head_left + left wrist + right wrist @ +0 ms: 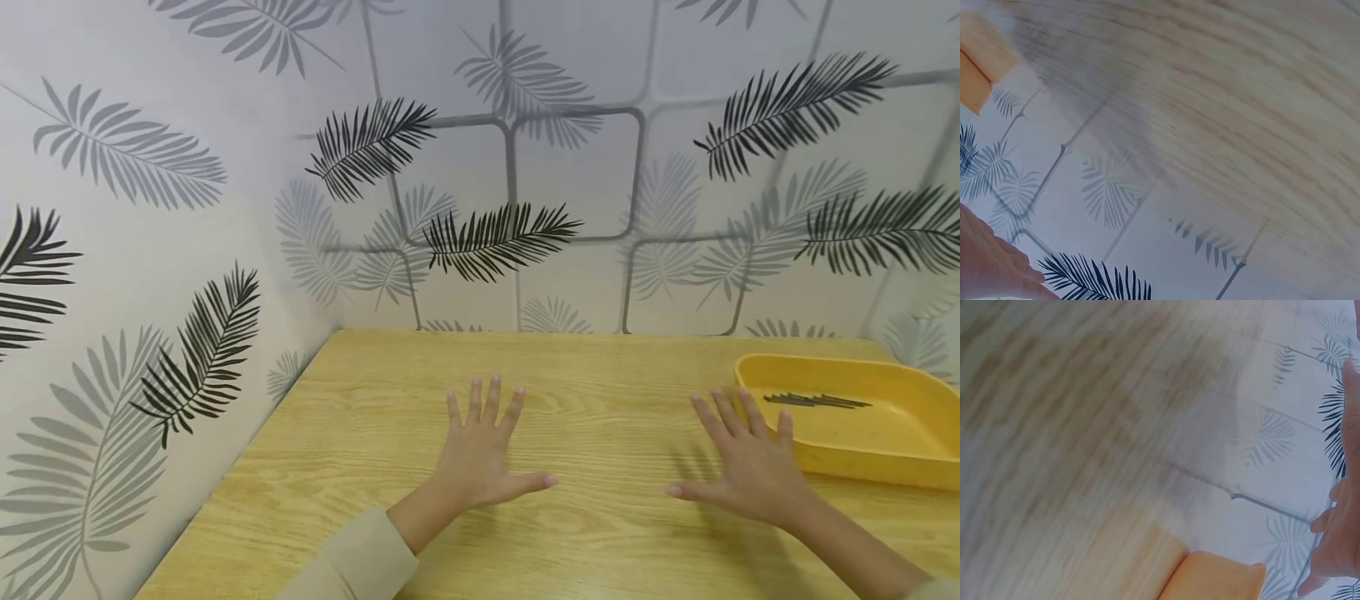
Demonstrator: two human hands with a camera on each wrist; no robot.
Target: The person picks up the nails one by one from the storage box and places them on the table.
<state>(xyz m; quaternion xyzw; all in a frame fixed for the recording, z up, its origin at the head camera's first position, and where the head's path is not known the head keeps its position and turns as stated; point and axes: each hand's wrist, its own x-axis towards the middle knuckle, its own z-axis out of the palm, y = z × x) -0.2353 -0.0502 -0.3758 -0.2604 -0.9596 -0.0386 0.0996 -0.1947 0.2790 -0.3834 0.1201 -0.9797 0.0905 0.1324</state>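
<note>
Head view: left of the table's (592,542) middle, the left hand (477,457) spreads its fingers and thumb wide and holds nothing. Farther right, the right hand (753,475), likewise spread and holding nothing, is the nearer to the yellow tray (873,469) at the table's back right corner; its fingertips overlap the left rim, though contact cannot be told. Inside the tray, thin dark rods (816,401) lie just right of those fingertips, long axes roughly parallel to the table's back edge.
</note>
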